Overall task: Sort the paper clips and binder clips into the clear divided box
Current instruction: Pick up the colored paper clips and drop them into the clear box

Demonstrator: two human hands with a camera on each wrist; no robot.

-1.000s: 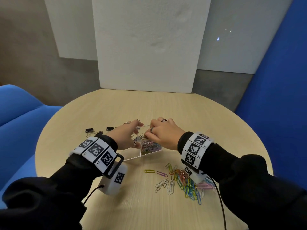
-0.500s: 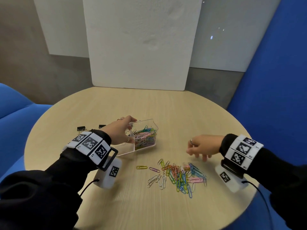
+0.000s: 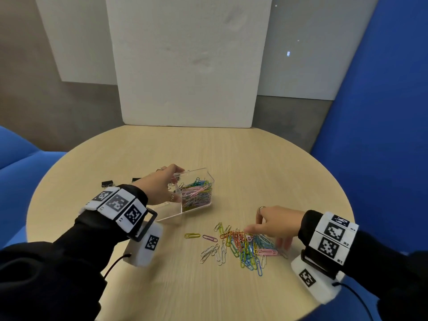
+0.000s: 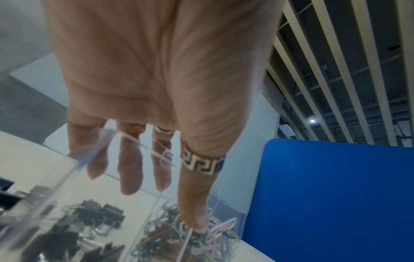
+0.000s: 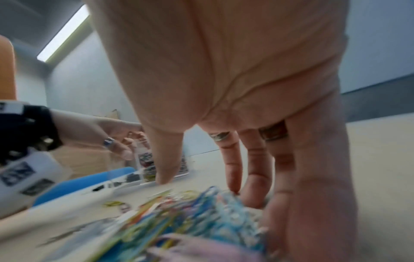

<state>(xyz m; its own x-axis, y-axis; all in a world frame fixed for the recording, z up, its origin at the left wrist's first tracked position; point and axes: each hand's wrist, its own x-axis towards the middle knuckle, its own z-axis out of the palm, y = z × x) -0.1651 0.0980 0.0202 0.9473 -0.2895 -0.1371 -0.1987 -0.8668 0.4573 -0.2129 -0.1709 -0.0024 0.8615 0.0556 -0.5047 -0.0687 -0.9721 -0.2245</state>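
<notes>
The clear divided box (image 3: 196,179) stands left of centre on the round table and looks tilted. Its right compartment holds coloured paper clips (image 3: 196,193); the left wrist view shows black binder clips (image 4: 96,216) in the other compartment. My left hand (image 3: 172,185) grips the box, with the fingers (image 4: 130,170) behind a clear wall and the thumb reaching into the paper clips (image 4: 201,239). My right hand (image 3: 266,232) is spread open, fingertips (image 5: 233,177) down on the loose pile of paper clips (image 3: 245,246).
Two black binder clips (image 3: 107,183) lie on the table left of the box, behind my left wrist. A white foam board (image 3: 190,66) leans at the table's far edge. Blue seating (image 3: 18,163) is on the left and a blue panel (image 3: 382,135) on the right.
My right hand left the box, swung right and came down onto the loose paper clip pile. My left hand stayed on the box.
</notes>
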